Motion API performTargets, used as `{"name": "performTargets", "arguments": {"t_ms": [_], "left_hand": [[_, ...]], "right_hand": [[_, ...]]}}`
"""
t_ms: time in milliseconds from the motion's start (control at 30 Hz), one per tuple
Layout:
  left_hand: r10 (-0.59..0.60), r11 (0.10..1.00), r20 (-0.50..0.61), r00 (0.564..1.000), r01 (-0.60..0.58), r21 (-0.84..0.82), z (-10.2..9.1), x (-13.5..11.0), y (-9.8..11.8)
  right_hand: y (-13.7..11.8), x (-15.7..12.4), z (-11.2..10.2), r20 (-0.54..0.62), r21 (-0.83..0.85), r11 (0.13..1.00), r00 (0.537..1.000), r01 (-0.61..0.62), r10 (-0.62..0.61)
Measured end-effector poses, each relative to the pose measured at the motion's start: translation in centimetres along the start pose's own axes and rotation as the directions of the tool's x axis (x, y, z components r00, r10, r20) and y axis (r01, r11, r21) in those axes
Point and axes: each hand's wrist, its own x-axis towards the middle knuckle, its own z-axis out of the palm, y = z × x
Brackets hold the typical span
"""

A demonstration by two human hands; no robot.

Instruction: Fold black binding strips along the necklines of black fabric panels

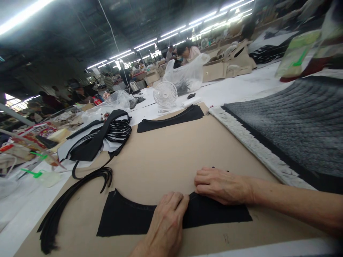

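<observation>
A black curved fabric piece [125, 216] lies flat on the brown cardboard sheet [171, 153] in front of me. My left hand [167, 223] rests palm down on its middle, fingers together and stretched flat. My right hand [221, 185] presses flat on the piece's upper right edge, fingers extended to the left. Neither hand grips anything. A bundle of thin black curved strips [72, 194] lies to the left of the piece.
A second black curved piece [171, 119] lies at the cardboard's far edge. A pile of black and striped fabric [104, 137] sits at left, a grey quilted mat [294, 121] at right. A small white fan [165, 94], plastic bags and other workers are beyond.
</observation>
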Motion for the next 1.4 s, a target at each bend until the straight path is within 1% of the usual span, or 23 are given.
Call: {"name": "performTargets", "arguments": {"t_ms": [33,100,200,267,333,400,500,600,700,800,1067,1133,1300,1400], "left_hand": [[0.006,1.0,-0.01,1.0,-0.006,-0.022,0.2,0.3,0.2],[0.043,0.999,-0.038,0.998,-0.043,0.002,0.7,0.7,0.6],[0.112,0.987,-0.08,0.991,-0.102,0.121,1.4,1.1,1.2],[0.125,0.977,-0.081,0.989,-0.109,0.181,1.5,1.2,1.5],[0.097,0.979,-0.067,0.993,-0.083,0.185,1.3,1.3,1.7],[0.06,0.985,-0.056,0.997,-0.05,0.165,1.1,1.5,1.9],[0.02,0.99,-0.08,0.997,-0.008,0.138,1.1,1.7,2.0],[-0.021,0.996,-0.147,0.989,0.034,0.085,1.6,1.8,2.1],[-0.033,0.999,-0.212,0.977,0.034,0.005,2.1,1.9,2.1],[-0.033,0.999,-0.215,0.976,0.026,-0.037,2.5,2.2,2.1],[-0.017,0.993,-0.18,0.983,0.037,0.108,3.0,2.8,2.4],[-0.023,0.988,-0.191,0.981,0.052,0.144,3.3,2.8,2.6],[-0.085,0.973,-0.229,0.97,0.13,0.19,3.5,2.7,3.0],[-0.069,0.963,-0.233,0.97,0.126,0.24,3.3,2.9,3.1]], "right_hand": [[0.0,0.0,0.1,-0.002,-0.008,1.0,1.0,0.007,-0.007],[0.0,0.0,0.2,-0.004,-0.027,0.999,1.0,0.018,-0.018],[-0.1,0.0,0.2,0.0,-0.05,0.999,1.0,0.014,-0.015],[-0.1,0.0,0.1,0.007,-0.037,0.999,1.0,0.003,-0.002],[0.1,-0.2,-0.1,-0.001,0.015,1.0,1.0,-0.027,0.027],[0.5,-0.5,-0.2,-0.016,0.095,0.992,0.996,-0.081,0.083],[1.2,-0.9,-0.6,0.003,0.172,0.975,0.99,-0.142,0.143],[1.8,-1.1,-1.2,0.052,0.179,0.972,0.988,-0.155,0.148],[2.1,-1.1,-1.6,0.083,0.191,0.968,0.986,-0.16,0.146],[2.1,-1.3,-1.8,0.082,0.171,0.973,0.987,-0.152,0.14],[2.8,-2.2,-2.3,0.106,0.121,0.983,0.986,-0.138,0.125],[3.1,-2.4,-2.4,0.105,0.107,0.987,0.988,-0.121,0.11],[3.3,-2.9,-2.3,0.092,0.079,0.992,0.991,-0.102,0.095],[3.4,-3.3,-2.2,0.093,0.072,0.993,0.992,-0.097,0.09]]}}
